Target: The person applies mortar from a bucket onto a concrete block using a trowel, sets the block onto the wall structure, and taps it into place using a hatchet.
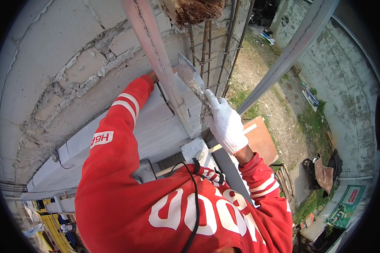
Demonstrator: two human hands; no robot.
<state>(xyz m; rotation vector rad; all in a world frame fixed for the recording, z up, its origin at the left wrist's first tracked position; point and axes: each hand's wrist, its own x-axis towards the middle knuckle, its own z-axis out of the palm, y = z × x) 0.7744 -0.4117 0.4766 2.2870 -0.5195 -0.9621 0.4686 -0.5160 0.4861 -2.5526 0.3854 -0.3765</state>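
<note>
My right hand (226, 122), in a white knit glove, is closed around the handle of a trowel (187, 72). Its mortar-smeared blade points up and away, beside the pinkish metal post (153, 46). My left hand (153, 76) reaches over the top of a course of pale grey blocks (156, 107) and passes behind that post. The post hides most of it, so its fingers do not show clearly. The blocks run along an older rough wall and end near the trowel.
A cage of rusty rebar (211, 55) stands just beyond the trowel, under a rough brown piece (192, 10). Another metal post (289, 55) slants at right. Far below lie grassy ground (261, 67), a brown board (261, 141) and a weathered wall (346, 84). A black cord (196, 202) hangs over my red sweatshirt.
</note>
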